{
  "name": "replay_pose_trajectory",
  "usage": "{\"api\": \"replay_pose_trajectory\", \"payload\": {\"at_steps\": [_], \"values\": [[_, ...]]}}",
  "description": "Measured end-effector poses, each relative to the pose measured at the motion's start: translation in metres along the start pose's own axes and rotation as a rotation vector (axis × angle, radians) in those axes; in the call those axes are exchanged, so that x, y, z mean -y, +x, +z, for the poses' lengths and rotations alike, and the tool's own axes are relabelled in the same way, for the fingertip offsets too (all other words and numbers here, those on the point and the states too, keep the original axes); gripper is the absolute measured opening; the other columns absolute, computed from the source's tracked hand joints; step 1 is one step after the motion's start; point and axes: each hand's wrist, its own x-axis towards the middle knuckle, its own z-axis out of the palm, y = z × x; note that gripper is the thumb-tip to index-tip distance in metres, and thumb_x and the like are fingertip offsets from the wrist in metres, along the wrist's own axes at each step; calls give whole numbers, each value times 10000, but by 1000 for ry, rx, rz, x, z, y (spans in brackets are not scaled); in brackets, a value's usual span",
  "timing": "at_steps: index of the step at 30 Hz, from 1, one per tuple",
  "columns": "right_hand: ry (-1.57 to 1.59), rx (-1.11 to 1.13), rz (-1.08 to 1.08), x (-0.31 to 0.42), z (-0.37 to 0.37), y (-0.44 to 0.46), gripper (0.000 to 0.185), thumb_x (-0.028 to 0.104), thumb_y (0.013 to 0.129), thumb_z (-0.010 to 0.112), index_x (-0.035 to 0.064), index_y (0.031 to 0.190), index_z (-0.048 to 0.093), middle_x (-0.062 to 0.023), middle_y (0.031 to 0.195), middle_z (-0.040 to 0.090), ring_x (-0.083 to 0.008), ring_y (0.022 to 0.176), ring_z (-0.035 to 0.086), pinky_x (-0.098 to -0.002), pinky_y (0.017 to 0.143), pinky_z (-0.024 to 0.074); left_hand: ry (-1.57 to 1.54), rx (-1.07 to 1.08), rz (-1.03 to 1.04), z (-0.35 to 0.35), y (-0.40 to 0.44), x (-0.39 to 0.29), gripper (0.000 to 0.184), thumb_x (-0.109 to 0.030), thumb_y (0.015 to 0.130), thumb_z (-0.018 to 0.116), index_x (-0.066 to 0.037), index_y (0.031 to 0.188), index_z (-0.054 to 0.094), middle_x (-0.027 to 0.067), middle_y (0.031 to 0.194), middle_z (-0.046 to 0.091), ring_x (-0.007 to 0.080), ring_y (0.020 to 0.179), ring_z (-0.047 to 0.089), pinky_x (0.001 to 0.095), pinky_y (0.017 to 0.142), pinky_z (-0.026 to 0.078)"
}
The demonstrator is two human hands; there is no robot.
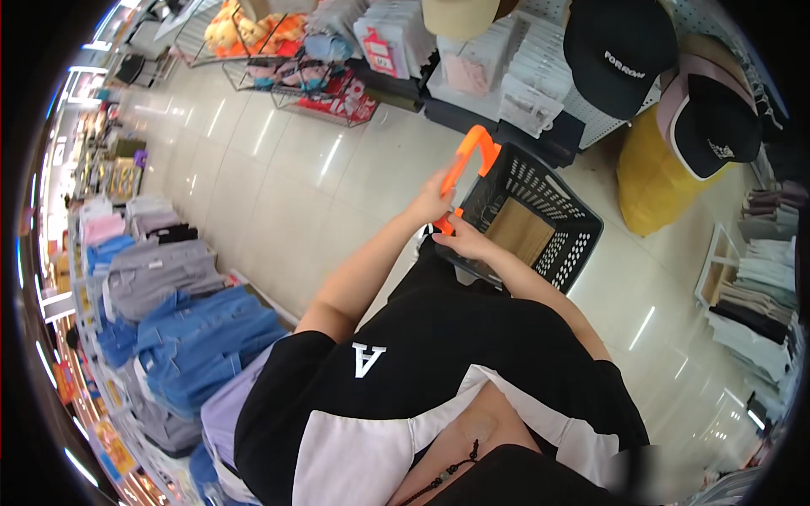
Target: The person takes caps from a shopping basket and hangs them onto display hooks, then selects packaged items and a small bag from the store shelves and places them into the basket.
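Basket (582,215): dark, perforated plastic, centre-right of the upper frame, by my hands. I'm looking down into it; its opening seems longest from upper left to lower right. Flat brown wood-look surface (519,229) inside. Orange handle (474,152) on the basket's left side, long axis running upper right to lower left, bend at the top.

My left hand (432,199) has its fingers closed round the orange handle, about midway. My right hand (469,239) is at the handle's lower end, fingers partly curled by the orange part; can't tell whether they grip it or only touch.

Below the hands: black shirt (472,329), white collar, white letter "A" (369,360) upside down in the frame. Dark beaded cord (447,475) at the neck, bottom centre.

Upper right: black cap (620,55), white lettering, reads like "FORROM". Beside it, black cap with white edging (717,122), its marking too small to read. Yellow bag-like item (658,185) underneath. Packaged goods (540,76) hang above the basket; their labels are unreadable.

Upper left: wire rack (325,114) with orange-yellow soft items (249,34). Left: grey shirt (160,274), blue denim garments (207,341). Far right: folded clothes (759,308) in stacks. Glossy tiled floor (295,185) between.
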Motion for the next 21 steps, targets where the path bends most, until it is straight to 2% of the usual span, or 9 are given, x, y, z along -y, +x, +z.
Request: {"api": "replay_pose_trajectory", "payload": {"at_steps": [2,5,8,10,14,17,19,20,21], "values": [[30,-13,-22,-39,14,-16,585,218,801,618,14,1288,365,-220,1269,436,-261,1160,456,-328,949,371,82,-117,2,7,-24,15,676,39,778,512,-189,1373,286,174,1193,516,317,1034,536,365,856,426],[303,-202,290,-98,11,-56,530,208,789,626,48,1253,427,-220,1250,459,-280,1081,520,-382,866,434,111,-251,-142,-1,-54,7,651,27,788,511,-137,1372,274,215,1251,460,366,1135,464,383,932,383],[35,-388,395,-157,-12,-109,422,172,789,621,15,1163,507,-151,1043,601,-232,955,569,-297,811,445,183,-404,-85,-16,-89,11,648,37,797,508,-163,1370,280,213,1250,465,356,1123,481,381,913,400],[-121,-419,465,-208,-35,-138,388,198,772,606,17,1109,541,-114,916,616,-210,822,588,-302,696,469,253,-510,-105,-28,-113,15,636,36,802,512,-154,1366,288,206,1255,465,356,1125,481,372,913,401],[205,-574,815,-229,-77,-192,253,171,756,546,41,972,561,-60,738,548,-156,585,510,-314,471,410,298,-665,-252,-54,-167,30,638,36,799,527,-143,1365,292,188,1260,468,345,1135,478,362,920,401],[231,-585,947,-239,-90,-220,253,165,772,531,30,987,538,-87,779,561,-190,629,537,-340,511,438,363,-811,-372,-70,-211,79,640,17,805,531,-158,1368,284,186,1232,492,331,1113,500,369,908,412],[238,-614,988,-246,-90,-229,236,165,765,536,38,963,561,-95,758,578,-199,607,552,-344,488,444,235,-873,-600,-70,-229,55,636,-2,813,521,-175,1372,273,186,1221,503,335,1092,512,371,890,418],[249,-637,1025,-250,-90,-232,221,165,757,541,46,939,583,-103,737,596,-209,586,568,-348,465,451,225,-874,-610,-70,-242,64,636,-2,813,521,-175,1372,273,186,1221,503,335,1092,512,371,890,418],[270,-594,1035,-254,-91,-232,253,166,759,539,42,978,564,-111,782,597,-216,598,568,-350,468,452,290,-916,-621,-71,-254,72,634,-13,817,515,-179,1373,261,194,1184,520,324,977,560,367,816,451]]}}
